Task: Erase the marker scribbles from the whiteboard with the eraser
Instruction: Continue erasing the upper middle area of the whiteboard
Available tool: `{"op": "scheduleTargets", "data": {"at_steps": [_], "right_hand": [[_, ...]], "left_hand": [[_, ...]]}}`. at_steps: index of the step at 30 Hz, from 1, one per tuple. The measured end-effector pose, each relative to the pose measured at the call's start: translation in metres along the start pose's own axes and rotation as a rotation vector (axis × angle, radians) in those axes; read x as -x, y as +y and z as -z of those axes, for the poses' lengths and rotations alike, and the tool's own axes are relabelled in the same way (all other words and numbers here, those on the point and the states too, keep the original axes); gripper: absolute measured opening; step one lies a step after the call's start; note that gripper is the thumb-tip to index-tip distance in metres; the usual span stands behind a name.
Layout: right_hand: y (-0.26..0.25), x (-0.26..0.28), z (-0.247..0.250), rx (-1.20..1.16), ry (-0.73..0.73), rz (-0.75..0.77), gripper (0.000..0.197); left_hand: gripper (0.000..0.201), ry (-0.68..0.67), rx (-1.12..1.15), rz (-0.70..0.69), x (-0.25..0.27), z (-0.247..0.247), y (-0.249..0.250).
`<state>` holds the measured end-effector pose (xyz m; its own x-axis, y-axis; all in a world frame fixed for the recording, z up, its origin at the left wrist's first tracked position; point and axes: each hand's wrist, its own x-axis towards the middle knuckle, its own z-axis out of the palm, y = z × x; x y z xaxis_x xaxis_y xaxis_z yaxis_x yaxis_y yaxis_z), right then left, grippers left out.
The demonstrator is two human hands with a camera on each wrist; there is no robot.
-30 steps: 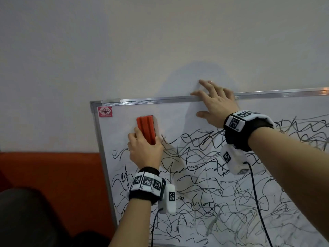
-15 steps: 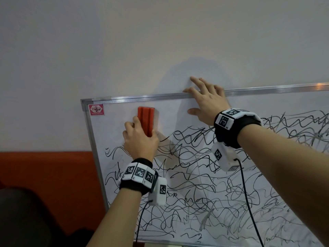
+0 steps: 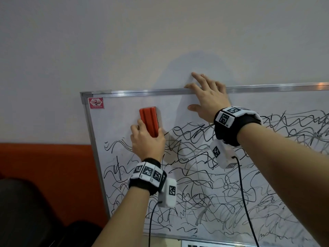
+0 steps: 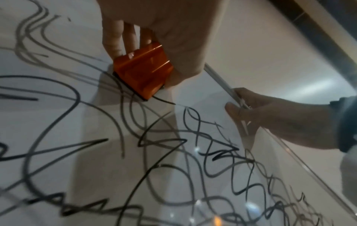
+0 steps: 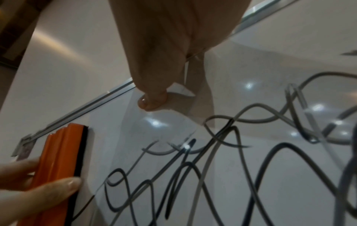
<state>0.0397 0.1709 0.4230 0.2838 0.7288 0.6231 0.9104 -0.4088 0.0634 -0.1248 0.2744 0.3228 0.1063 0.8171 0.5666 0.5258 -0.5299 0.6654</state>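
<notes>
Gripping the eraser [image 3: 149, 121] in my left hand [image 3: 147, 142], upright against the whiteboard [image 3: 178, 111]; right hand [image 3: 208, 100] flat, fingers spread over its top frame.

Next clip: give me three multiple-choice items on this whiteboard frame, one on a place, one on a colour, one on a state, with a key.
1. Where on the whiteboard is the eraser?
A. upper left
B. lower right
C. on the bottom rail

2. What colour is the eraser's body?
A. blue
B. orange-red
C. green

3. What is the right hand doing?
A. holding a marker
B. hanging at the person's side
C. resting flat over the top frame

Key: A, it sits near the top-left corner sticker; B, orange-red shows in all views; C, its fingers lie spread over the frame while the left hand grips the eraser.
</notes>
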Motion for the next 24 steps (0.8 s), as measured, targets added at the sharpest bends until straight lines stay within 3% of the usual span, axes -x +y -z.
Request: {"op": "scheduleTargets", "data": {"at_steps": [5, 10, 16, 24], "right_hand": [[0.000, 0.001, 0.000, 0.001, 0.003, -0.019, 0.060], [-0.003, 0.001, 0.001, -0.009, 0.009, -0.031, 0.061], [-0.003, 0.001, 0.001, 0.007, 0.011, -0.044, 0.062], [-0.004, 0.000, 0.001, 0.011, 0.004, -0.046, 0.064]], "left_hand": [[0.070, 0.047, 0.068, -0.015, -0.019, 0.001, 0.021], [0.071, -0.033, 0.012, 0.015, 0.016, -0.006, 0.003], [0.069, 0.008, 0.039, -0.043, -0.011, -0.002, 0.025], [0.071, -0.031, -0.006, -0.037, 0.006, -0.007, 0.017]]}}
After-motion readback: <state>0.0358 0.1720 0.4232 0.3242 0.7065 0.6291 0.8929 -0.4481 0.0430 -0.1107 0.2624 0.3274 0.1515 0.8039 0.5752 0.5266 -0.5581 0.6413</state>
